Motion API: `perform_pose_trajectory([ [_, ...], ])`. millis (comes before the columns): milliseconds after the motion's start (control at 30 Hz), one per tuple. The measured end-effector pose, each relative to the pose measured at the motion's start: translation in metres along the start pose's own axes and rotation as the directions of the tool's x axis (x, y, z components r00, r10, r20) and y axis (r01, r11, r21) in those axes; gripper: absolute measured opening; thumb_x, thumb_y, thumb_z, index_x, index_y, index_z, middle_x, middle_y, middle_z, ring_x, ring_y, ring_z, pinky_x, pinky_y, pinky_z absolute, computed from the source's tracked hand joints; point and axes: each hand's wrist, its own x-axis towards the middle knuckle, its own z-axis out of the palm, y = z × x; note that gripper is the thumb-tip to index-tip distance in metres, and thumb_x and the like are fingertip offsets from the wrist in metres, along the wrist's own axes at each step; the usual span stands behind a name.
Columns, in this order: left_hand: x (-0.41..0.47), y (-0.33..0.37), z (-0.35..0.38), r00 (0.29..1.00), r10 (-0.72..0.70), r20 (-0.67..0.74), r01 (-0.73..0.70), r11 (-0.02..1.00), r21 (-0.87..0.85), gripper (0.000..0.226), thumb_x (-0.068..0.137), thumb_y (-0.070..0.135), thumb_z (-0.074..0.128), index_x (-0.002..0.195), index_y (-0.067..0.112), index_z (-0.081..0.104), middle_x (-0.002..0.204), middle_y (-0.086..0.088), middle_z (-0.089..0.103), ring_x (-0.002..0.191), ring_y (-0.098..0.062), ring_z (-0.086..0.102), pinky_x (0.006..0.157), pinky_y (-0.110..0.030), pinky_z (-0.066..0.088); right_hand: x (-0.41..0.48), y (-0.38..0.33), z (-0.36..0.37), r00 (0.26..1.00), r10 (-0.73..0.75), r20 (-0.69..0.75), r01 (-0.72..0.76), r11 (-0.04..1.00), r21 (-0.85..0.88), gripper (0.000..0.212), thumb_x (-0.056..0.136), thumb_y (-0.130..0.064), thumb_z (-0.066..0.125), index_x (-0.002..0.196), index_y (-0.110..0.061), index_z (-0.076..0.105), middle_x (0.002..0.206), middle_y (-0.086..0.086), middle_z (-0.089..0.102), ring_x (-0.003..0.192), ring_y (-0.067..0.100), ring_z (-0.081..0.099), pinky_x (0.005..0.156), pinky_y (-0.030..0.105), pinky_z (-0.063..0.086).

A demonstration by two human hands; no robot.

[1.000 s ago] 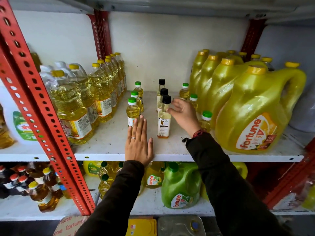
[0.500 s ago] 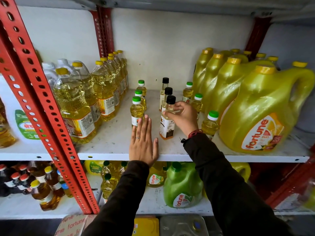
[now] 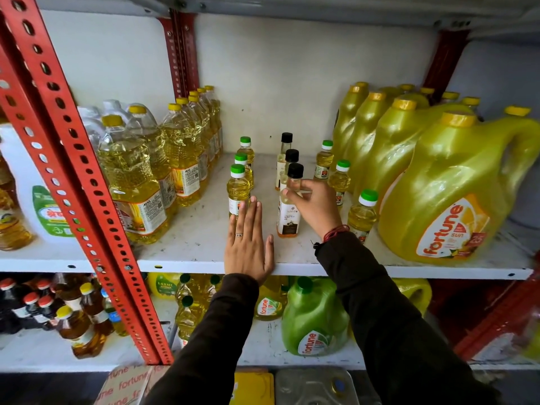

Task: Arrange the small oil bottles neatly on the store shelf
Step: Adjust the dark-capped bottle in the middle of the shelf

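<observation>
Small oil bottles stand in three rows on the white shelf (image 3: 198, 247). The left row has green caps; its front bottle (image 3: 238, 190) touches the fingertips of my left hand (image 3: 248, 244), which lies flat and open on the shelf. The middle row has black caps. My right hand (image 3: 317, 204) grips the neck of the front black-capped bottle (image 3: 289, 217), which stands upright on the shelf. The right row, also green-capped, runs back from a front bottle (image 3: 362, 213) beside my right wrist.
Large clear oil bottles (image 3: 131, 182) fill the shelf's left side and big yellow jugs (image 3: 455, 194) its right. A red perforated upright (image 3: 79, 171) crosses the left. The lower shelf holds a green jug (image 3: 314, 320) and more bottles.
My right hand has shifted from beside the front black-capped bottle to gripping its neck. My left hand stays flat on the shelf. The camera has moved closer.
</observation>
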Motion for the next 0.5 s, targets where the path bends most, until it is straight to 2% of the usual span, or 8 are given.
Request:
perform_pose_trajectory([
  [200,0.001,0.000,0.000,1.000,0.001,-0.008,-0.001,1.000,0.005,0.074,0.099,0.040,0.029,0.163,0.003,0.019,0.171,-0.013,0.009,0.159,-0.026,0.007,0.129,-0.038,-0.006,-0.004,-0.005,-0.001,0.998,-0.055,-0.007,0.054,0.989,-0.138,0.027,0.092,-0.029,0.068,0.107,-0.008,0.074,0.102,0.014,0.076,0.092,0.029,0.070,0.083,0.040,0.057],
  [500,-0.001,0.000,0.002,1.000,0.004,-0.018,-0.004,1.000,-0.001,0.074,0.099,0.040,0.028,0.163,0.003,0.018,0.172,-0.013,0.011,0.160,-0.026,0.005,0.129,-0.038,-0.007,-0.025,-0.009,-0.012,0.997,-0.084,0.003,0.083,0.982,-0.169,0.029,0.094,-0.033,0.065,0.108,-0.009,0.074,0.101,0.011,0.076,0.091,0.026,0.069,0.080,0.038,0.056],
])
